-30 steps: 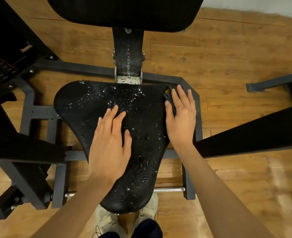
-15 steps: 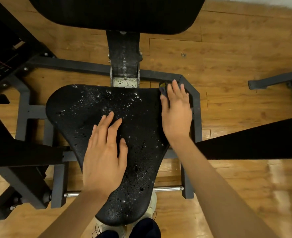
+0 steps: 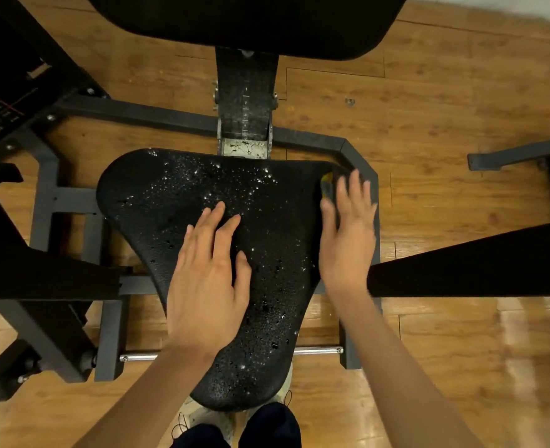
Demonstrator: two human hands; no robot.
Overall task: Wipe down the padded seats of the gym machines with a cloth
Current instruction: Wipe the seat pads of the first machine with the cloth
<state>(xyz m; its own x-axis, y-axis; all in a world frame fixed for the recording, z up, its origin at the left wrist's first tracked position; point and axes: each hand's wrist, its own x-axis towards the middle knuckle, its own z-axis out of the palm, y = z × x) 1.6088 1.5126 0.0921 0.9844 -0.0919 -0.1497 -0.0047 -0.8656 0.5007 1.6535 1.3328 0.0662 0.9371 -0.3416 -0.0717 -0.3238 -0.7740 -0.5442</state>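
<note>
My left hand [image 3: 207,282] flat, fingers spread, on black pebbled triangular seat [image 3: 176,195], droplets all over. My right hand [image 3: 348,231] fingers straight together, pressing cloth [image 3: 327,185] at seat's far-right corner.

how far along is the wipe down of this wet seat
Early. The black triangular padded seat is covered in water droplets, so it looks sprayed but hardly wiped. In hand: the right hand presses a dark cloth with a yellow patch at the seat's right rear corner; the left hand rests flat mid-seat. Left: nearly the whole surface.
</note>
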